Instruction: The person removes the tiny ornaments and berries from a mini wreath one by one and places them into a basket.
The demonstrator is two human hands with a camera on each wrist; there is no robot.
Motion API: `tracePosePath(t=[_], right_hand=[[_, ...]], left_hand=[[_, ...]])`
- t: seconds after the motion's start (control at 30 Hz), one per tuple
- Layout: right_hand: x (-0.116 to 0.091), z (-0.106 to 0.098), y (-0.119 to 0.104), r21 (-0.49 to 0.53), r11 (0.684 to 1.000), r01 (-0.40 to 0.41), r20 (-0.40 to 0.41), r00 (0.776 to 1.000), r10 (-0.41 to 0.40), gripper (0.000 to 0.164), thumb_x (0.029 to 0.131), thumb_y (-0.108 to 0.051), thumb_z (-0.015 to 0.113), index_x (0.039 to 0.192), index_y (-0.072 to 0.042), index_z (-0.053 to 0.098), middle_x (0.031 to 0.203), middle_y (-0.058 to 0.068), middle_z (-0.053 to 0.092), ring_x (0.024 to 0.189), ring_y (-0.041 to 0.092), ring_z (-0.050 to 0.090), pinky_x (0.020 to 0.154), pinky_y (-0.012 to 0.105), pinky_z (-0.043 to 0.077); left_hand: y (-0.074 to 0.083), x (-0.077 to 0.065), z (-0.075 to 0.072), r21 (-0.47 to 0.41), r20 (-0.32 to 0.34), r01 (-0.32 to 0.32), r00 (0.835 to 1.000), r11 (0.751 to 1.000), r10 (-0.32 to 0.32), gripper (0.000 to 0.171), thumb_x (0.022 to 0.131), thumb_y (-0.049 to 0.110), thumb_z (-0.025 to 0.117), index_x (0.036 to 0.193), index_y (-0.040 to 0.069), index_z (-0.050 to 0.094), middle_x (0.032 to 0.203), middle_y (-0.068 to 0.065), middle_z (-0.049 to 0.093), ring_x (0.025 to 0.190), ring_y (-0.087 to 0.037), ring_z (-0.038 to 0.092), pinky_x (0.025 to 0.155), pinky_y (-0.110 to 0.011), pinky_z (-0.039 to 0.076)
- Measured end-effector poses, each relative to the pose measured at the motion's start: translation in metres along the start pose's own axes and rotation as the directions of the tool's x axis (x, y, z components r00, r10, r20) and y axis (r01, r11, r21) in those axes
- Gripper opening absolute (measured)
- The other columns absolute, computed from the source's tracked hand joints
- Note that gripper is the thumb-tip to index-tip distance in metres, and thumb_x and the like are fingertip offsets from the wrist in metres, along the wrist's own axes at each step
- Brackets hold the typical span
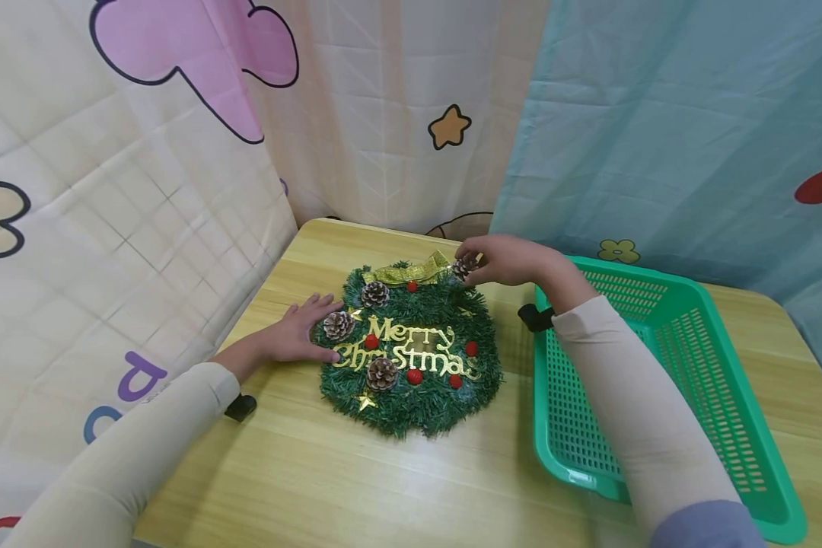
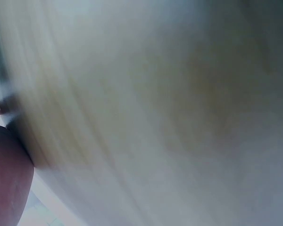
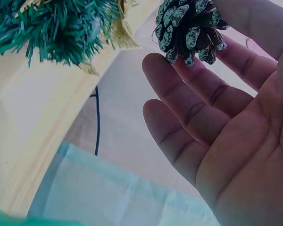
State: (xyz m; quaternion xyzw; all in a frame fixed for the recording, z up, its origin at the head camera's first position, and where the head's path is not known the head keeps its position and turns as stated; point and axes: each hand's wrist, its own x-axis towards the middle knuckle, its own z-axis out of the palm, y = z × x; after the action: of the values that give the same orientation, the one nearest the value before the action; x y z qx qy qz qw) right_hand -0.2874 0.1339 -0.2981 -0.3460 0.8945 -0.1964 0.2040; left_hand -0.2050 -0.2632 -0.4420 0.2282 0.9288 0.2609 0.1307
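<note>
My right hand [image 1: 510, 259] pinches a pinecone [image 1: 463, 266] just beside the far right edge of a green wreath [image 1: 411, 412] lying on the worktop [image 1: 397, 487] — my left hand [image 1: 296, 332] (fingers spread) touches its left side.

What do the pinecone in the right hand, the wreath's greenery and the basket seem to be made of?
Pinecone: probably real, woody and matte, from its overlapping brown scales; the pale tips may be paint. Greenery: likely plastic tinsel with a slight sheen, since its strands are thin strips. Basket: apparently moulded plastic, smooth and glossy, given its even green, regular slots and bright highlights.
</note>
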Motion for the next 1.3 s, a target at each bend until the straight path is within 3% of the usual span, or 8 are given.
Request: tracePosePath(t=[0.6, 1.3], right_hand=[[-0.037, -0.022, 0.018, 0.059, 0.996, -0.069, -0.096, 0.993, 0.075, 0.044, 0.098, -0.018, 0.065, 0.138, -0.004, 0.052, 0.127, 0.017, 0.059, 0.118, 0.035, 0.056, 0.096, 0.052, 0.046], [-0.086, -0.029, 0.059, 0.003, 0.982, -0.189, -0.119, 0.975, 0.188, 0.046, 0.099, -0.023, 0.063, 0.140, -0.004, 0.051, 0.131, 0.018, 0.056, 0.119, 0.037, 0.054, 0.094, 0.056, 0.045]], left_hand=[[-0.001, 0.001, -0.001, 0.004, 0.000, 0.005, 1.000, 1.000, -0.005, 0.102, 0.081, 0.056, 0.075, 0.159, 0.015, 0.024, 0.165, -0.017, 0.009, 0.150, -0.038, -0.005, 0.112, -0.066, -0.006], [0.000, 0.004, 0.000, 0.006, -0.009, -0.008, 1.000, 1.000, 0.008, 0.103, 0.082, 0.056, 0.075, 0.159, 0.014, 0.023, 0.165, -0.017, 0.010, 0.150, -0.039, -0.005, 0.112, -0.066, -0.006]])
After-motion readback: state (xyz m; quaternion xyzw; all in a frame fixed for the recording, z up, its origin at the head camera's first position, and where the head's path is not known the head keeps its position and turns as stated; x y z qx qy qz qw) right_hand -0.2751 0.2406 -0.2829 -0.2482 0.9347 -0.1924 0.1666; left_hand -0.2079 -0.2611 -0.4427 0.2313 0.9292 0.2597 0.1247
